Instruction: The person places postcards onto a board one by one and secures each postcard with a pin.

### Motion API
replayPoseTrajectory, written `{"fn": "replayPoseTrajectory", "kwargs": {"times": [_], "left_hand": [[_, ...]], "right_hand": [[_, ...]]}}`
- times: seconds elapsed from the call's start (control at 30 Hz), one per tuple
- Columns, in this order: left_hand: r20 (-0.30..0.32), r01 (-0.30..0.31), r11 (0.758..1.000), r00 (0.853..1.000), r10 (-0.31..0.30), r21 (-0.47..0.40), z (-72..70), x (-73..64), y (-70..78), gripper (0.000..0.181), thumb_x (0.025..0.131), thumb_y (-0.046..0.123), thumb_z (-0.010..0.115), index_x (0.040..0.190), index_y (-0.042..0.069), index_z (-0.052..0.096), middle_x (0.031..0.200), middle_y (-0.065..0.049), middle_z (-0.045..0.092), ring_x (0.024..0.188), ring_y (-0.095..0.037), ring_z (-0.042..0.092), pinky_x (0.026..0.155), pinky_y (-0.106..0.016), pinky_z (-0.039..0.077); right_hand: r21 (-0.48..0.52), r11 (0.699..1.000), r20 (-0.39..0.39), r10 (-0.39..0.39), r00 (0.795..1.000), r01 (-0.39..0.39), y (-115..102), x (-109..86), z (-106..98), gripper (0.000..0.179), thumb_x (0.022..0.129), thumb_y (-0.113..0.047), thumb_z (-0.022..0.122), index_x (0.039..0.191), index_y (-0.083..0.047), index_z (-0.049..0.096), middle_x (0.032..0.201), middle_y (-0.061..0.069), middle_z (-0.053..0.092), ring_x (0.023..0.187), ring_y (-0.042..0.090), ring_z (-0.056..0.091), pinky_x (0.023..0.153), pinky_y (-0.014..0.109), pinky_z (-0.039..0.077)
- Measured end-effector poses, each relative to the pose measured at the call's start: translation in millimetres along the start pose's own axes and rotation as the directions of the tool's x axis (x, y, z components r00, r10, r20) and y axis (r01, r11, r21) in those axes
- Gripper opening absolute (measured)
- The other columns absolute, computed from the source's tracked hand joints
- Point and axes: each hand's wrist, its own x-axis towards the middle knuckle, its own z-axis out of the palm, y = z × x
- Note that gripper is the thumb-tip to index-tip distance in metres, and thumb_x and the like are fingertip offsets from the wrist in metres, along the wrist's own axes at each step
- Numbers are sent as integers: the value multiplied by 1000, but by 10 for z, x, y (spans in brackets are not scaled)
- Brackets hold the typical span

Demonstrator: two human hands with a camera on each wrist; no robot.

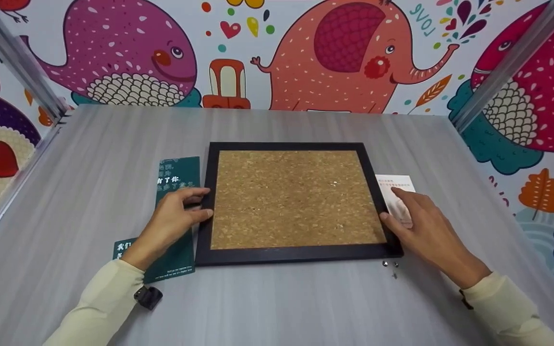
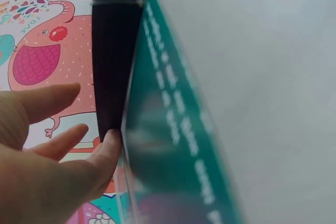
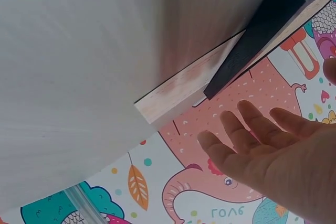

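Observation:
A cork board (image 1: 296, 199) in a black frame (image 1: 301, 253) lies flat on the table. My left hand (image 1: 173, 218) is at its left edge, thumb and fingertips against the side of the frame and the fingers only slightly bent. In the left wrist view, one fingertip (image 2: 111, 137) meets the frame's black side (image 2: 113, 51). On the right, my right hand (image 1: 423, 228) has its thumb at the frame's edge. Its other fingers (image 3: 252, 129) reach out loosely over a white card (image 1: 397, 181). Under the left hand lies a dark green printed card (image 1: 173, 262).
Part of another green card (image 1: 122, 246) shows beside the left wrist. Several small metal pieces (image 1: 385, 264) sit just below the frame's lower right corner. A wall with cartoon animals (image 1: 344, 57) and metal posts (image 1: 508, 62) bound the grey table (image 1: 277, 307).

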Motion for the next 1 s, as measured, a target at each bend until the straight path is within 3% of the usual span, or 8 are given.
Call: {"fn": "replayPoseTrajectory", "kwargs": {"times": [0.3,0.53,0.67,0.83,1.0], "left_hand": [[27,1,1000,1000,-2,5,-2,-1,-20,60,103,3,75,159,-1,55,167,-27,42,144,-44,58,113,-48,54],[18,-65,986,998,63,155,20,13,13,54,102,-1,75,153,-8,58,165,-28,45,137,-47,63,108,-50,58],[26,-115,956,993,112,270,26,5,34,52,102,2,75,150,-10,60,163,-31,47,141,-49,58,111,-57,55],[29,-185,897,982,189,401,20,-8,23,50,102,8,78,146,-10,64,160,-30,52,147,-49,46,117,-66,45],[30,-247,841,964,265,481,7,-32,-2,49,101,11,80,144,-9,67,157,-29,57,143,-45,47,117,-64,45]], "right_hand": [[16,1000,15,25,1000,-25,60,-115,-40,70,109,-39,71,163,-1,47,155,34,52,144,54,48,114,79,39],[17,999,44,47,998,-47,108,-189,-60,73,109,-43,70,164,-2,46,159,33,49,146,53,45,114,80,37],[10,998,66,59,996,-60,133,-210,-66,73,109,-45,69,165,-3,45,160,33,48,148,54,44,115,81,36],[-1,997,79,73,994,-73,154,-220,-58,74,109,-47,69,165,-4,45,162,33,47,148,54,44,115,81,36],[7,997,84,74,994,-75,165,-226,-40,75,108,-46,70,165,-4,45,162,33,46,149,54,43,116,81,35]]}}
